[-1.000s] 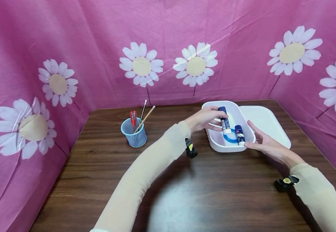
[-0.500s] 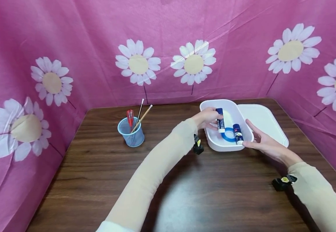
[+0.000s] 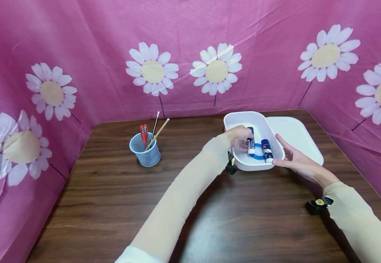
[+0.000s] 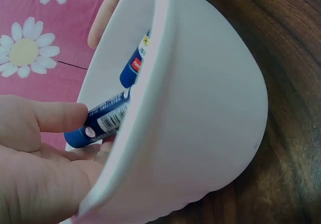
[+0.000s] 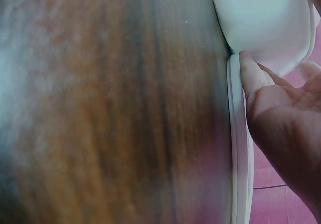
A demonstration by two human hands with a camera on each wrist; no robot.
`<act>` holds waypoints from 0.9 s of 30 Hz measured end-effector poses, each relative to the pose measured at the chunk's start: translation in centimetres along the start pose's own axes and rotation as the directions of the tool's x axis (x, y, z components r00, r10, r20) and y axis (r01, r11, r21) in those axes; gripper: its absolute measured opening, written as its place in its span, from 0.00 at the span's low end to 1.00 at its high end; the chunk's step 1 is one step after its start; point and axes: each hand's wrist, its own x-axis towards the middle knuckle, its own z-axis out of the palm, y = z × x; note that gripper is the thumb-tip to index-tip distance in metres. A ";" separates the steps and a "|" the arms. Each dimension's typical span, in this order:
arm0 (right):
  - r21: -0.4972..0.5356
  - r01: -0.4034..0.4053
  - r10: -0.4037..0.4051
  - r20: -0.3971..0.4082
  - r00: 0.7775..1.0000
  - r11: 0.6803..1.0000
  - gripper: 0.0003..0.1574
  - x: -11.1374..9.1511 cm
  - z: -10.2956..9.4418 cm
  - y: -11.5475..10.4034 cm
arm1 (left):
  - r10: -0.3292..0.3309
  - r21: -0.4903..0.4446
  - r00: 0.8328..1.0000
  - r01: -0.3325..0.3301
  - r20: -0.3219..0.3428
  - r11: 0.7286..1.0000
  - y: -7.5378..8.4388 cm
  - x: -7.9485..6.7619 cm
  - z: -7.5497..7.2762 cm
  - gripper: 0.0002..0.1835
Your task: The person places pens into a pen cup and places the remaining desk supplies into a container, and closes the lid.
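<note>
My left hand reaches into a white plastic box and pinches a dark blue glue stick with a white end. In the left wrist view, thumb and fingers lie on either side of that glue stick, which shows a barcode. A second blue glue stick leans inside the box at its right. Between the two, a blue ring lies on the box floor, partly covered. With fingers spread, my right hand touches the box's right side, thumb near the front corner.
A white lid lies flat on the wooden table, right of the box. Further left stands a light blue mesh cup with a red pen and two thin sticks, possibly pencils. A pink flowered cloth hangs round the table's back and sides.
My left hand has lowered the held glue stick deeper into the box. My right hand keeps its place on the box's side. The head view has shifted slightly.
</note>
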 end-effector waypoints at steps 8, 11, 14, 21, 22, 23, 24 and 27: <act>-0.004 0.003 -0.003 0.001 1.000 1.000 0.62 0.1 0.1 -0.3 | -0.083 0.088 0.996 0.086 -0.041 0.992 0.3 -0.3 0.7 0.08; 0.004 0.007 -0.007 0.002 1.000 1.000 0.62 0.2 0.1 -0.2 | -0.116 0.122 0.991 0.123 -0.066 0.985 0.6 -0.4 0.9 0.10; 0.017 0.007 -0.007 0.006 1.000 1.000 0.62 0.2 0.1 -0.2 | -0.122 0.116 0.988 0.133 -0.091 0.984 0.6 -0.3 1.1 0.12; 0.002 0.007 -0.007 0.002 1.000 1.000 0.61 0.0 0.1 -0.1 | -0.115 0.133 0.987 0.130 -0.116 0.982 0.5 -0.3 1.5 0.16; -0.001 0.008 -0.008 0.001 1.000 1.000 0.61 0.0 0.1 -0.1 | -0.111 0.132 0.988 0.125 -0.111 0.983 0.5 -0.2 1.5 0.17; -0.001 0.010 -0.010 0.000 1.000 1.000 0.61 0.0 0.1 -0.1 | -0.103 0.130 0.989 0.117 -0.109 0.985 0.4 -0.1 1.5 0.18; -0.002 0.012 -0.012 -0.001 1.000 1.000 0.61 0.0 0.1 -0.1 | -0.092 0.128 0.990 0.105 -0.106 0.986 0.3 0.0 1.5 0.18; -0.001 0.019 -0.019 0.004 1.000 1.000 0.61 -0.1 0.1 0.0 | -0.046 0.118 0.995 0.057 -0.094 0.991 -0.1 0.4 1.5 0.18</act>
